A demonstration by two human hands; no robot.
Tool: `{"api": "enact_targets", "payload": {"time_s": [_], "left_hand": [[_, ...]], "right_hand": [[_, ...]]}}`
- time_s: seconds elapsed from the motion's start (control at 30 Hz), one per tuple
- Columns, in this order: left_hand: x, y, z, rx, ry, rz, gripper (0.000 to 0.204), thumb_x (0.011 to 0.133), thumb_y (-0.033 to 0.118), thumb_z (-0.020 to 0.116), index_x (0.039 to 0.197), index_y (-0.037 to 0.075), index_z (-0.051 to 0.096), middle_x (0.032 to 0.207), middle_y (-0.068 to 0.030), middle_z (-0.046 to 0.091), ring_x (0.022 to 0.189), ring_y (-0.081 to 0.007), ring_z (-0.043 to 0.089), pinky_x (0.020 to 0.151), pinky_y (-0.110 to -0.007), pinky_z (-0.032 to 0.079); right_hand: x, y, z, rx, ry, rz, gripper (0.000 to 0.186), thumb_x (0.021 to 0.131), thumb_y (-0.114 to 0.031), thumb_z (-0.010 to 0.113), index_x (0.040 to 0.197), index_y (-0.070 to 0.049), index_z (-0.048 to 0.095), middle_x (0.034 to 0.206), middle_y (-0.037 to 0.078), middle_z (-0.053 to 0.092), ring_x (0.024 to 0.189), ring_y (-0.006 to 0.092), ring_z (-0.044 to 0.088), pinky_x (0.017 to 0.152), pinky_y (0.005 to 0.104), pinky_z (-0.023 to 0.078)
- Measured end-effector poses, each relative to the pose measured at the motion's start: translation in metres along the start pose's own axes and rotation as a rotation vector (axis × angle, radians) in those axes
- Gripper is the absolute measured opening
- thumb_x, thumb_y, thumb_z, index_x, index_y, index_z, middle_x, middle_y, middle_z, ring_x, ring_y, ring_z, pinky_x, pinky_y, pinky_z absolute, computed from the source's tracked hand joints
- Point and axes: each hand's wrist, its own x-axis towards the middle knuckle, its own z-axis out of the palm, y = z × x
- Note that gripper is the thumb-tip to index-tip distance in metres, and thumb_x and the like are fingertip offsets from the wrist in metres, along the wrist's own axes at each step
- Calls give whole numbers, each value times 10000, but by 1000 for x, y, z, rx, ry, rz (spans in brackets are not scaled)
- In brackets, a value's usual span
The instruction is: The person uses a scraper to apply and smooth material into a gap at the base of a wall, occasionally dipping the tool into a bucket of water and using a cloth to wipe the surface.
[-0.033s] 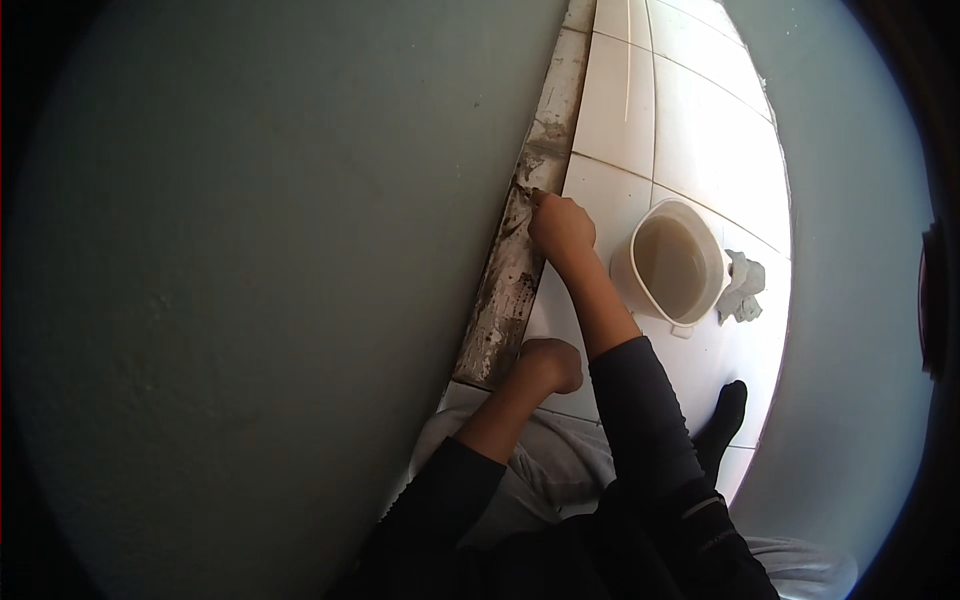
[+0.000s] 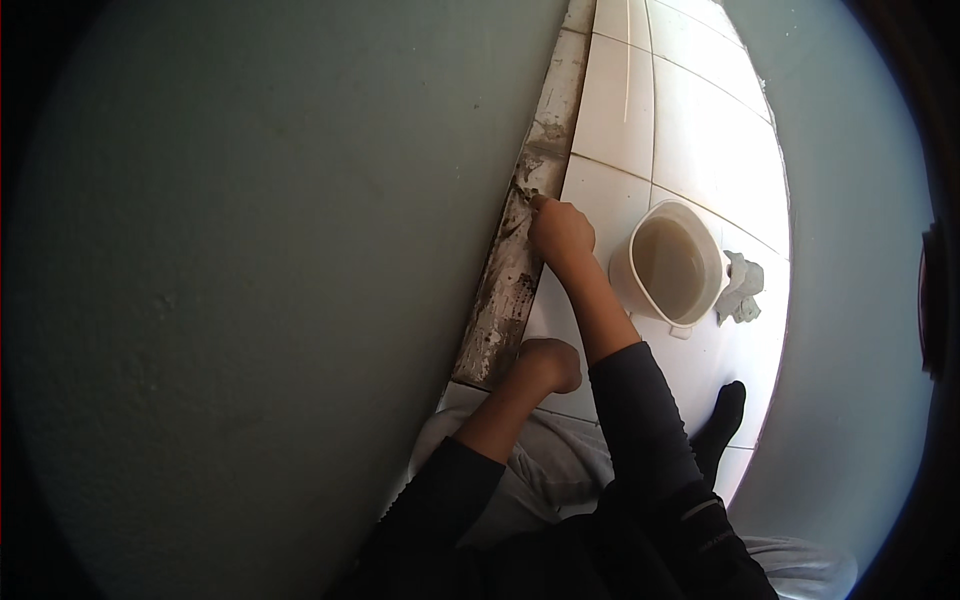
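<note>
My right hand is closed at the grimy, stained strip along the wall's foot, its fingertips against the dirty surface; whatever they hold is too small or hidden to make out. Lower down, my left hand rests curled at the strip's edge on the white tiles, its fingertips and anything in them hidden. Right of my hands stands a white plastic container of murky water, with a crumpled grey cloth beside it.
A grey-green wall fills the left side; another pale wall runs along the right, bounding the narrow tiled floor. My dark-socked foot and my grey-trousered leg are at the bottom.
</note>
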Motion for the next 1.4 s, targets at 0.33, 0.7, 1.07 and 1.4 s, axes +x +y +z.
{"api": "enact_targets", "payload": {"time_s": [0.33,0.7,1.07,1.4], "left_hand": [[-2,0,0,-35,7,-8,324,787,239,470,960,24,639,1024,-195,603,970,-305,586,850,-387,432],[2,-6,6,-65,55,1,305,742,132,478,965,2,641,1047,-186,604,974,-297,593,822,-373,458],[-2,-3,2,-53,37,-2,307,722,108,484,962,6,646,1037,-186,609,979,-290,593,822,-385,456],[3,-6,8,-67,89,-6,297,713,101,494,948,12,653,1018,-182,616,973,-290,596,819,-375,455]], "right_hand": [[-20,2,6,23,-28,15,311,758,-89,477,1026,-172,611,854,157,640,811,311,628,688,409,506],[-45,0,3,18,-70,-19,295,747,-81,479,995,-162,618,845,162,636,801,311,629,691,417,501],[-26,-8,-2,-64,-98,-47,247,757,-125,481,944,-148,640,849,182,633,813,335,620,699,424,497],[-27,-11,-1,-67,-105,-58,239,746,-101,482,920,-141,641,854,170,635,813,334,621,694,420,498]]}}
